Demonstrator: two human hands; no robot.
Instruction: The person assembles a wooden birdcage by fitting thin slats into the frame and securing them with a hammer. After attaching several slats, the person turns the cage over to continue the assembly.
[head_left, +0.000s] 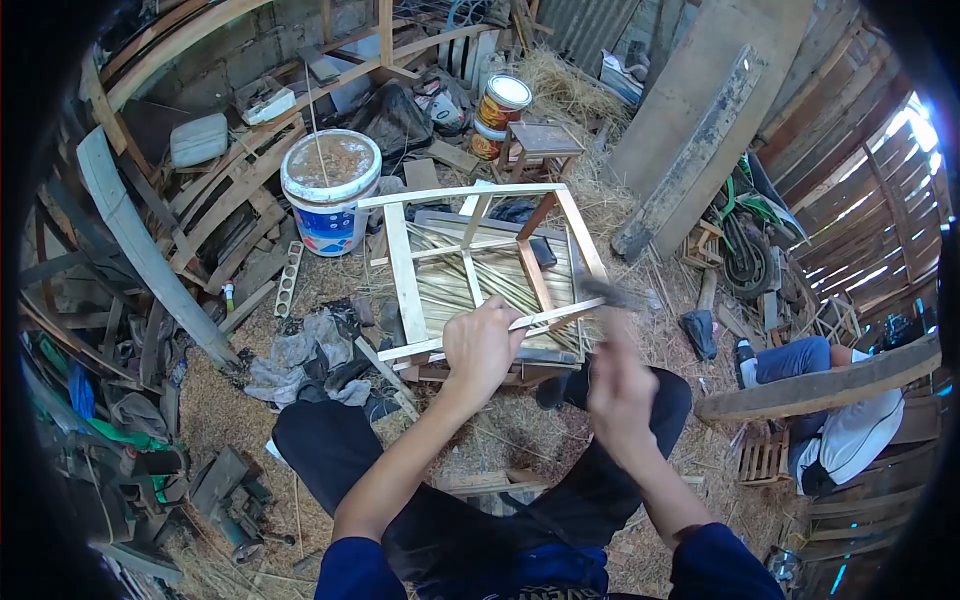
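Note:
A light wooden frame (pixel 404 270) with crossbars and short upright posts rests in front of my knees. My left hand (pixel 482 345) is wrapped round its near rail, close to the middle. On the right, my right hand (pixel 618 395) grips a hammer, blurred by motion. The dark hammer head (pixel 625 296) overlaps the frame's near right corner in this view. Beneath the frame lie many thin wooden strips (pixel 445 290) on a low support. A small dark block (pixel 543 252) sits among them, near a reddish-brown crossbar (pixel 535 275).
A large white-and-blue bucket (pixel 333 235) stands behind the frame's left side, near stacked paint pails (pixel 490 120) and a small stool (pixel 543 140). Grey rags (pixel 300 355) lie on the straw-strewn floor. At right, another person (pixel 850 445) sits beside a curved beam (pixel 820 393).

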